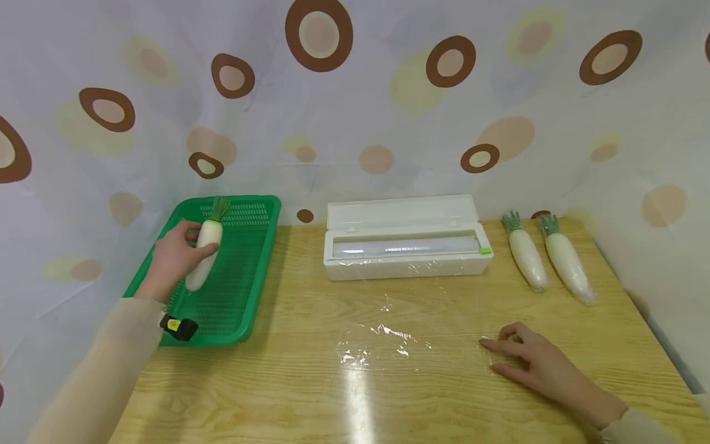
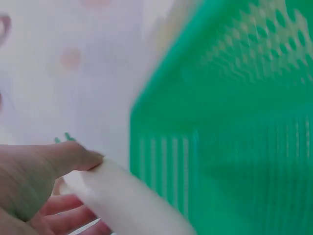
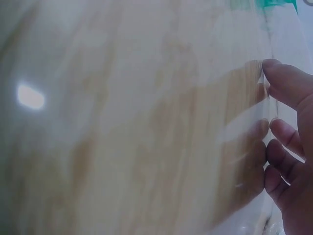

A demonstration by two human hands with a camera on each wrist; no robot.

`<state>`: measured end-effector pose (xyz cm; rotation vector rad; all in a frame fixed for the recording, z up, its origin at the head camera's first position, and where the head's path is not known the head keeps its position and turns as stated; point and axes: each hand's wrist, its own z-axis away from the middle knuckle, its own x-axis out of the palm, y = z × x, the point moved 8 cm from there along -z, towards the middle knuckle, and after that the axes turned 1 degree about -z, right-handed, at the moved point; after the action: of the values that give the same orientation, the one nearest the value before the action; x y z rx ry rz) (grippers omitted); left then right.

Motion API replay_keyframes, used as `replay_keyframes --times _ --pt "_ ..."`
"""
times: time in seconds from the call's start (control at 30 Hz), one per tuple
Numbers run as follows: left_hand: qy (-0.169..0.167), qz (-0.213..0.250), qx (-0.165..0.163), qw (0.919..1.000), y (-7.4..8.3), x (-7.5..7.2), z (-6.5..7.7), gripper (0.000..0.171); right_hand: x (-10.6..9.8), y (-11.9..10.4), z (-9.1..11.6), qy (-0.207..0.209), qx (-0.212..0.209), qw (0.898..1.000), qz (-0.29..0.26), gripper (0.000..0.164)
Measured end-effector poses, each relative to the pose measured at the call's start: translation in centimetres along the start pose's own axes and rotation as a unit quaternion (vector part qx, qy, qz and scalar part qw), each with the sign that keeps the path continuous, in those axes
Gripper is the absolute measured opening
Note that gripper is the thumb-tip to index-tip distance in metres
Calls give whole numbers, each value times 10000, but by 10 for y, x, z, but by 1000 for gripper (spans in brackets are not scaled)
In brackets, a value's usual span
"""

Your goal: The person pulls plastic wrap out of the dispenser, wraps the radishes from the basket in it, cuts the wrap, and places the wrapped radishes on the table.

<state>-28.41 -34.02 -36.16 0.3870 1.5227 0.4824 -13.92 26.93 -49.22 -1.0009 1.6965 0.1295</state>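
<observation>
My left hand (image 1: pixel 176 251) holds a white radish (image 1: pixel 206 256) between thumb and fingers, over the green basket (image 1: pixel 261 259). Its short green stem stub points up and away. In the left wrist view the thumb lies along the radish (image 2: pixel 132 200), beside the basket wall. On the right of the table, my right hand (image 1: pixel 540 364) touches the tabletop with its fingertips, at the edge of a sheet of clear plastic wrap (image 1: pixel 388 336). Nothing is held in it. The sheet reaches toward the wrap roll (image 1: pixel 405 246) in the open white dispenser box (image 1: pixel 410 268).
Two white radishes that look wrapped, the left one (image 1: pixel 527 259) and the right one (image 1: pixel 568 265), lie at the back right. A green cutter tab (image 1: pixel 485 250) sits at the box's right end. Patterned sheeting (image 1: pixel 344 117) stands behind the wooden table (image 1: pixel 249 394).
</observation>
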Motion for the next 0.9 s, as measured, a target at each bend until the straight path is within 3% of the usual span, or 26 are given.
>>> replay_keyframes --times 0.13,0.27,0.47,0.6,0.77,0.9 --pt "531 406 569 9961 49 6 23 59 0 1 0 0 5 10000 -7 58" --pt "544 636 1298 9880 99 31 46 48 0 2 -1 -5 39 10000 -5 57" --pt "-102 815 2397 9674 170 95 75 49 -2 1 -2 -11 66 10000 3 57" --pt "-570 518 3098 9477 211 143 92 54 -3 0 -2 -12 68 10000 25 57" --pt "-943 -217 3865 9172 245 202 108 54 -2 -1 -3 -18 86 10000 12 56" --pt "-1200 -806 4053 9027 259 240 115 50 -1 -2 -3 -45 114 9999 -36 56"
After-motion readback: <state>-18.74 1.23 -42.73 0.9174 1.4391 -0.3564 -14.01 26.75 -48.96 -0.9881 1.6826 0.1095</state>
